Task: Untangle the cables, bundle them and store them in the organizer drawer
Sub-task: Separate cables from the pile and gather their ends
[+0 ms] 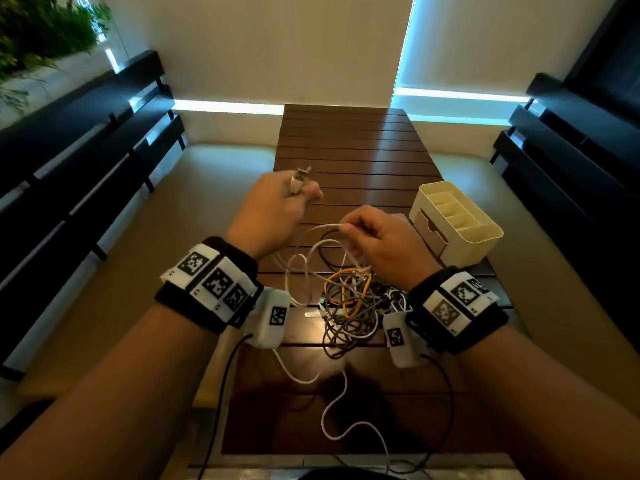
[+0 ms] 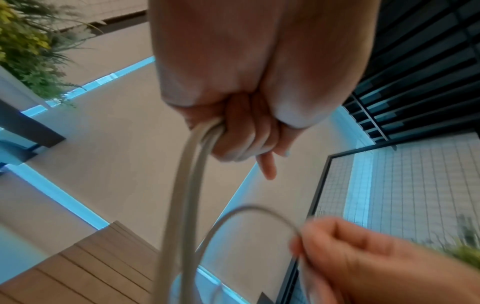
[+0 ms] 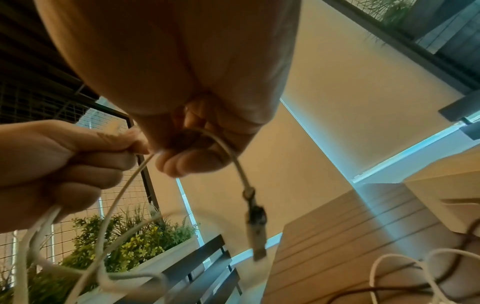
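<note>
My left hand [image 1: 298, 195] is raised over the slatted table's left side, fist closed round several loops of white cable [image 2: 182, 185], a USB plug [image 1: 300, 175] sticking up out of the grip. To its right, my right hand [image 1: 346, 230] pinches a thinner pale cable [image 2: 259, 207] between thumb and fingers [image 3: 192, 162]. A small connector [image 3: 255, 222] dangles from that cable below the hand. Under both wrists lies the tangle [image 1: 356, 303] of grey, orange, black and white cables. The cream organizer [image 1: 485, 237] stands at right, its small drawer [image 1: 431, 233] facing the hands.
The brown slatted table [image 1: 346, 140] is narrow, with cushioned bench seats [image 1: 194, 188] on both sides. A loose white cable [image 1: 323, 415] snakes toward the near edge. Black wrist-camera leads [image 1: 221, 386] hang by my forearms. Dark slatted backrests [image 1: 86, 133] flank the benches.
</note>
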A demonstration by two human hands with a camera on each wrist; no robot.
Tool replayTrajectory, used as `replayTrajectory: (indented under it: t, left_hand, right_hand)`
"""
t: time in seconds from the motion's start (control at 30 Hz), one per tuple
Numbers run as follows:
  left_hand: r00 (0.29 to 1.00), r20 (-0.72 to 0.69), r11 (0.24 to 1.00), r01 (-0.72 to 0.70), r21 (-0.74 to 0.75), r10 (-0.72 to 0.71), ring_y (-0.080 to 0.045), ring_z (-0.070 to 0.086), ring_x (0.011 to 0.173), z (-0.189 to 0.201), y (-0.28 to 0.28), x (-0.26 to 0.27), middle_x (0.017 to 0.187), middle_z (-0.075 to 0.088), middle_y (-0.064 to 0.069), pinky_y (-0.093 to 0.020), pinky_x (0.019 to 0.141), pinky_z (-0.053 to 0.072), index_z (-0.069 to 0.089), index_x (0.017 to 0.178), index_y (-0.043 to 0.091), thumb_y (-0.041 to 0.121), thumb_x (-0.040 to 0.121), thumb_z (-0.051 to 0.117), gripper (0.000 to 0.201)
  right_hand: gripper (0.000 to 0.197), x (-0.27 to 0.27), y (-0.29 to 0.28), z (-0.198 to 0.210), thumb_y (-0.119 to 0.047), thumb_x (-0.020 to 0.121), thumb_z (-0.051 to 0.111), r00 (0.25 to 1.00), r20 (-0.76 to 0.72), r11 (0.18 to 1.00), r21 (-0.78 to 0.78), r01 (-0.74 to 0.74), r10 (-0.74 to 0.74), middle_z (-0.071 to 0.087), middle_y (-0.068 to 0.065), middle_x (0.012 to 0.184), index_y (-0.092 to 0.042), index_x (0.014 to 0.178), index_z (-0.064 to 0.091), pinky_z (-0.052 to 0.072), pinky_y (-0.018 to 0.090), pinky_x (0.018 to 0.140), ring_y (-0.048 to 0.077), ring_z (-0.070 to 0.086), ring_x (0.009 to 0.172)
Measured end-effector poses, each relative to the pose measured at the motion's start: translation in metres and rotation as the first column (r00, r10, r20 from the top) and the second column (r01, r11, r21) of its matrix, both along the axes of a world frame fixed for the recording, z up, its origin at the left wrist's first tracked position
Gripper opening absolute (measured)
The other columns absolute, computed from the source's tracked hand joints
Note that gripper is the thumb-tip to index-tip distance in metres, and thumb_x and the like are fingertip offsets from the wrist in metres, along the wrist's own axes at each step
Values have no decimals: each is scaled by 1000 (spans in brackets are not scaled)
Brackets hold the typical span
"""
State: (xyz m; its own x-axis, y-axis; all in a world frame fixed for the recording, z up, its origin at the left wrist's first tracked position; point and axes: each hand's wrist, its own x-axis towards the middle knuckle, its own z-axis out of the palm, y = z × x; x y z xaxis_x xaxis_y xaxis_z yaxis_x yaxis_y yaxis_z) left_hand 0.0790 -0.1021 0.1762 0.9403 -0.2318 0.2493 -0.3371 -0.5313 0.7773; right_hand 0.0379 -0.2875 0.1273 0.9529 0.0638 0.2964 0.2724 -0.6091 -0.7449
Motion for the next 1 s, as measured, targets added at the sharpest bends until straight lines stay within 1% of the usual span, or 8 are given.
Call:
replayTrajectory:
  t: [0.07, 0.2, 0.37, 0.53, 0.67, 0.83, 0.9, 1.0]
  left_hand:
    - [999, 15, 999, -33, -32, 34, -22, 64, 84, 3, 5, 1, 90, 72, -7, -25, 72, 47, 75, 97, 13, 28, 101, 53, 26]
    - [997, 34, 998, -64, -26, 64, -2, 41, 44, 4, 14, -2, 59, 49, 6, -27, 56, 37, 73, 95, 17, 30, 103, 50, 27]
    - [1000, 22, 996, -20, -84, 22, -3, 50, 60, -9, 3, -5, 68, 57, 6, -21, 58, 40, 72, 90, 17, 27, 102, 53, 24]
    - [988, -65, 984, 129, -123, -137, 1, 38, 50, -34, -19, -10, 58, 46, 15, -24, 57, 35, 66, 88, 9, 27, 98, 59, 22]
    - [895, -337, 917, 162, -364, -293, -6, 32, 47, -42, -39, -20, 55, 38, 12, -24, 49, 26, 65, 102, 11, 9, 94, 48, 18]
    - [850, -392, 893, 179, -414, -352, -11, 31, 52, -38, -53, -34, 62, 35, 0, -22, 47, 27, 62, 111, 3, -5, 94, 34, 34]
    - [852, -374, 889, 202, -412, -367, -10, 35, 52, -35, -53, -39, 63, 37, -2, -21, 48, 30, 61, 114, 3, -2, 100, 34, 32]
    - [843, -368, 863, 199, -465, -392, -9, 38, 55, -31, -51, -45, 66, 39, -1, -20, 51, 32, 59, 122, 0, 3, 104, 34, 31]
  right_hand:
    - [12, -9, -9, -3, -24, 99, 59, 992, -123, 999, 18, 38, -35, 67, -3, 69, -25, 89, 65, 47, 12, 51, 2, 64, 57]
    - [12, -31, -30, -11, -27, 100, 56, 909, -413, 996, -86, 23, -57, 69, 3, 75, -23, 92, 63, 45, 18, 43, 7, 61, 48]
    - [11, -54, -29, -34, -25, 103, 51, 789, -612, 998, -57, 27, -57, 74, 7, 78, -17, 98, 58, 49, 22, 46, 17, 71, 59]
    - [11, -57, -21, -46, -23, 102, 52, 758, -652, 996, -68, -49, -7, 75, 3, 86, -16, 99, 61, 56, 24, 61, 16, 74, 76]
    - [11, -54, -20, -50, -26, 99, 56, 825, -563, 990, -137, -40, -45, 72, -1, 90, -20, 94, 64, 59, 28, 69, 14, 71, 83]
    - [13, -64, -23, -55, -31, 96, 61, 831, -545, 948, -310, -78, -110, 65, -4, 97, -21, 98, 70, 47, 25, 73, 14, 61, 91]
    - [19, -80, -28, -53, -28, 97, 57, 727, -684, 850, -420, -318, -66, 66, 1, 101, -17, 104, 71, 49, 30, 80, 18, 61, 95]
    - [26, -111, -42, -47, -33, 98, 56, 310, -947, 703, -277, -655, -85, 73, 2, 100, -14, 108, 72, 52, 31, 82, 14, 66, 87]
